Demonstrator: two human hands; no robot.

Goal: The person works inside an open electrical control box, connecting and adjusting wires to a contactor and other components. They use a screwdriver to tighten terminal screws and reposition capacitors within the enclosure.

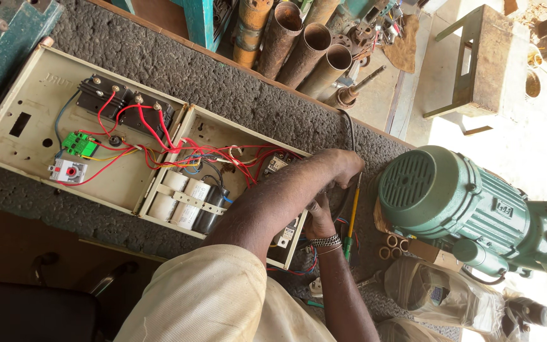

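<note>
Working at the right end of the open control box, I pinch a yellow-green screwdriver in my left hand; right hand grip unclear. Wiring remains exposed, cover off.

A single head-worn camera looks steeply down from above the person's shoulder, close to the work. The surface runs slantwise across the frame, the open control box to the left, the green motor to the right, and floor beyond.
</note>
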